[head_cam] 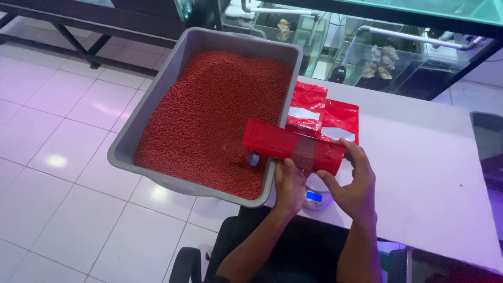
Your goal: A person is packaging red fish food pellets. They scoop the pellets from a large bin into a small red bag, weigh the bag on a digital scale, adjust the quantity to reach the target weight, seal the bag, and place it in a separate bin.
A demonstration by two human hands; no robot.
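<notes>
A red pouch [285,143] with a clear window is held sideways over the near right corner of a grey tub [157,89]. The tub is full of small red pellets [209,115]. My left hand [289,186] grips the pouch from below near its middle. My right hand [355,181] holds its right end. The pouch's left end points into the tub, just above the pellets. A small blue object [254,160] lies on the pellets below that end.
Red pouches [327,112] lie on the white table [429,173] beside the tub. A small scale with a blue display [314,197] sits under my hands. Glass tanks [387,57] stand behind. Tiled floor [63,157] lies to the left.
</notes>
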